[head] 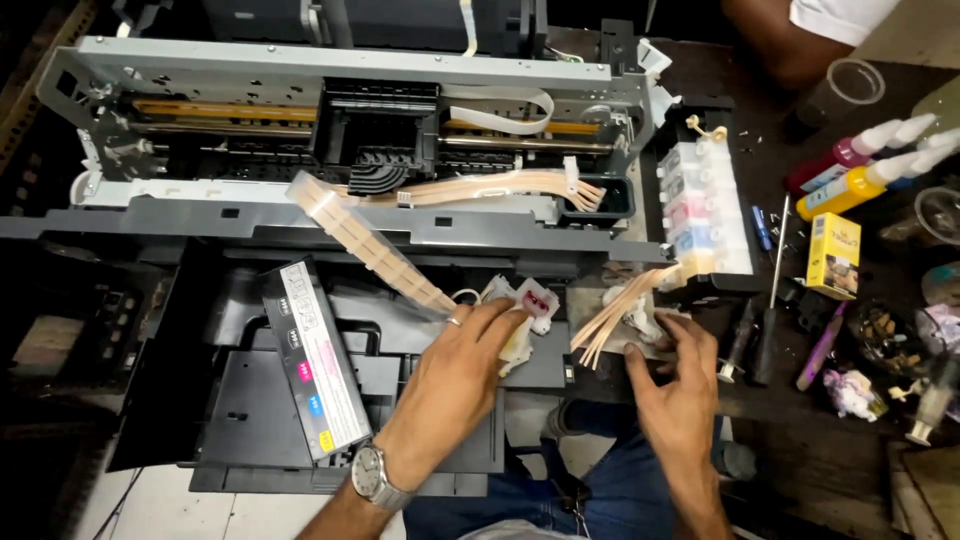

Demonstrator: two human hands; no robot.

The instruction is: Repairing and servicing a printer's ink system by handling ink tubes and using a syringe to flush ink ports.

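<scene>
Cartridge block: white block (pixel 522 312) with magenta top, resting on the opened printer (pixel 330 215) front.
Left hand (pixel 462 372): grip closed around the cartridge block.
Right hand (pixel 680 385): grip half open, fingertips on the tube bundle (pixel 612 312).
Ink tank unit (pixel 700 205): right of printer.
Worktop (pixel 800 440): 2 ink bottles (pixel 860 170), yellow box (pixel 833 256).

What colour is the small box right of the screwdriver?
Yellow box, clearest in the head view.

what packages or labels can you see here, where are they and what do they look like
Small yellow cardboard box: upright on the dark bench right of the printer.
Long grey cover panel: slanted on the printer tray, white label with magenta, cyan and yellow squares.
Ink bottles: far right, lying down, magenta and yellow, white nozzles.
</scene>
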